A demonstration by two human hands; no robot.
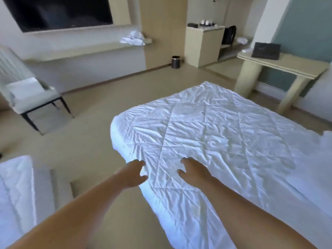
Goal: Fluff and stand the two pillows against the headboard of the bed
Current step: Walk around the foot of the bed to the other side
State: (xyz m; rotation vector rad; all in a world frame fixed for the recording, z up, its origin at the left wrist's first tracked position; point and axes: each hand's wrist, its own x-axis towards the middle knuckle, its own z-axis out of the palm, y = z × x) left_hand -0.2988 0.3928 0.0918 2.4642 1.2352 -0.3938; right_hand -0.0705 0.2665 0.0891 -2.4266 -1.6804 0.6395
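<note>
Head view, live: both arms are stretched out ahead of me over the near corner of the bed [224, 133], which fills the centre and right of the frame. Its white quilted cover [206, 112] is heavily creased. My left hand [133, 174] hangs at the bed's left edge, half over the floor [86, 133], fingers [141, 163] spread wide and holding nothing. My right hand [194, 170] is over the cover just beside it, fingers [185, 161] also spread wide and holding nothing. The picture is smeared, so I cannot tell whether either palm touches the fabric.

I cannot pick out the pillows for certain. A folded white bundle [25, 88] sits on the chair [37, 105] far left, and a white corner [327, 134] pokes in at the right edge. Either might be one.

A second bed [14, 191] shows at lower left. Across the room there is a dark television [59, 11] on the wall, with crumpled white cloth [133, 38] on the shelf below it. A small dark bin [176, 62] stands on the floor. To the right, a pale worktop [294, 66] carries a dark flat case [266, 50].
</note>
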